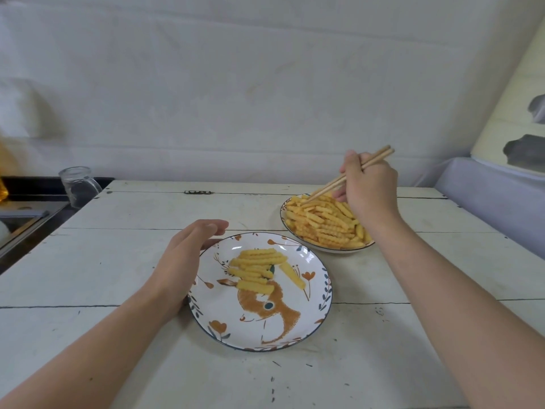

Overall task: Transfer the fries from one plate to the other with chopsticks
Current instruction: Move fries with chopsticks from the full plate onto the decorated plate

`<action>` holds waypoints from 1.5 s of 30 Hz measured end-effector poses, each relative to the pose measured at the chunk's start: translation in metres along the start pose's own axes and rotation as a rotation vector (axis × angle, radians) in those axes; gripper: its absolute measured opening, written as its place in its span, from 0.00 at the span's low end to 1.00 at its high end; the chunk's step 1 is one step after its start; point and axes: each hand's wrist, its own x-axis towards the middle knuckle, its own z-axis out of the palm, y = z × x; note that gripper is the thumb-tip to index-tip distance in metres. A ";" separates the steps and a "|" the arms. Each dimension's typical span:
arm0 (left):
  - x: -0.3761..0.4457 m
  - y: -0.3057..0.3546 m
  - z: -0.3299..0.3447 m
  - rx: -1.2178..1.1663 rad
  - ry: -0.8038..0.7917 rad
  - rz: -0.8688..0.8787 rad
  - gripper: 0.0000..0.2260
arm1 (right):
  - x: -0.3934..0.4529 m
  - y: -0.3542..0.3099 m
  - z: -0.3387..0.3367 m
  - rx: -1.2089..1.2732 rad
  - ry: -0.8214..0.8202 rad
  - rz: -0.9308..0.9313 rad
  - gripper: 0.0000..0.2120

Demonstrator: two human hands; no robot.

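Right hand (368, 184) pinches 2 chopsticks (348, 176), tips down in the fries pile (327, 222) on the far plate (283, 212). Left hand (185, 255), fingers relaxed and loosely together, rests against the deer plate (265, 329) rim, which holds a few fries (259, 268).

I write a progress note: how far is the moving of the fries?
Done: a few fries lie on the near plate. In hand: the right hand dips the chopsticks into the far plate. Left: its large pile.
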 end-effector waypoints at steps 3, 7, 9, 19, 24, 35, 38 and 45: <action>0.000 -0.001 -0.001 -0.010 -0.001 0.017 0.15 | 0.007 -0.010 0.002 -0.083 -0.039 -0.066 0.24; 0.000 -0.001 -0.001 -0.021 -0.011 0.027 0.14 | 0.006 -0.006 -0.007 0.084 0.091 -0.030 0.24; 0.000 -0.001 -0.001 -0.021 -0.014 0.025 0.14 | 0.003 -0.003 -0.016 0.230 0.172 0.040 0.26; -0.003 -0.001 0.000 0.010 -0.009 0.031 0.14 | -0.033 -0.004 -0.045 0.693 -0.003 0.371 0.31; -0.003 -0.002 -0.001 0.025 0.003 0.034 0.15 | -0.043 -0.008 -0.041 0.419 -0.200 0.350 0.26; -0.001 -0.005 -0.001 0.057 -0.011 0.054 0.15 | -0.040 0.003 -0.056 0.313 -0.020 -0.095 0.21; -0.001 -0.005 -0.002 0.052 -0.014 0.056 0.15 | -0.039 0.006 -0.055 0.260 -0.029 -0.123 0.21; 0.000 -0.006 -0.004 0.059 -0.019 0.058 0.15 | -0.037 0.016 -0.048 0.228 -0.047 -0.055 0.21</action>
